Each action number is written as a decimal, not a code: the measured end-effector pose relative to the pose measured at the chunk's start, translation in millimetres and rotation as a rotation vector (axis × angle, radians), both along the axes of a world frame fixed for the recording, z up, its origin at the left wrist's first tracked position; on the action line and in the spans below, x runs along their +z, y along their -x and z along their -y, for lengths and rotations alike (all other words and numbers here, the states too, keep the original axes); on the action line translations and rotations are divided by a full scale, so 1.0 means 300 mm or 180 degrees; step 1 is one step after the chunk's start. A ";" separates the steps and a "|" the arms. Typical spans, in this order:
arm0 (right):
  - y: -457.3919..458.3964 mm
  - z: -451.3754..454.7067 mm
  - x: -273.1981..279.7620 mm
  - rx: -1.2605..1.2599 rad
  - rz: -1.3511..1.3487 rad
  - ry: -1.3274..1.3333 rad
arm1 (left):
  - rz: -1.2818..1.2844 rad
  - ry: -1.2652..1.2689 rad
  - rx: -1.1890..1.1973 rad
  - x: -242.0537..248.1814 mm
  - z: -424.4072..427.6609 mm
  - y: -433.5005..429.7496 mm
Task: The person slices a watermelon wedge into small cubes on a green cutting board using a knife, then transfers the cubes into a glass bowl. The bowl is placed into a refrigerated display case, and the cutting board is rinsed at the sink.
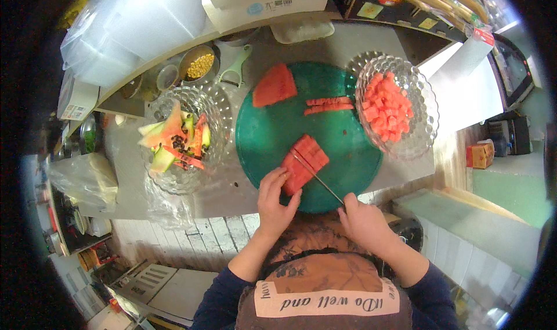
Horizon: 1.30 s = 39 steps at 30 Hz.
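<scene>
On a round green cutting board [339,134] lies a block of watermelon flesh [299,175], partly cut into slices at its far end. My left hand [277,199] steadies its near side with thumb and fingers. My right hand [363,219] grips a knife, whose thin blade [323,183] rests in a cut across the block. Farther back on the board are a watermelon wedge [275,87] and two rows of thin watermelon strips [329,105]. A clear dimpled bowl [424,112] of watermelon cubes [387,108] overlaps the board's right edge.
To the left, a second clear bowl [163,184] contains rinds and seeds. Behind it are a green peeler [237,66] and a bowl of yellow kernels [200,65]. A clear plastic tray [302,30] sits at the back. Plastic bags [85,180] lie at the counter's left.
</scene>
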State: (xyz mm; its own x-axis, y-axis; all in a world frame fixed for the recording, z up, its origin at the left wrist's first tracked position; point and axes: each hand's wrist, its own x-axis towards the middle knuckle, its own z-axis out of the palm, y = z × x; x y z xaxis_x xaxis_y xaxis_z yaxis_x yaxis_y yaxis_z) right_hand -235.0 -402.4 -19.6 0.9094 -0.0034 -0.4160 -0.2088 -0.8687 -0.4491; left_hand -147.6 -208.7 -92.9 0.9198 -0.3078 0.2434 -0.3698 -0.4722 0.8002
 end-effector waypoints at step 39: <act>0.040 -0.065 0.016 0.0113 0.0009 -0.0183 | 0.0053 0.0077 0.0234 -0.019 -0.031 0.044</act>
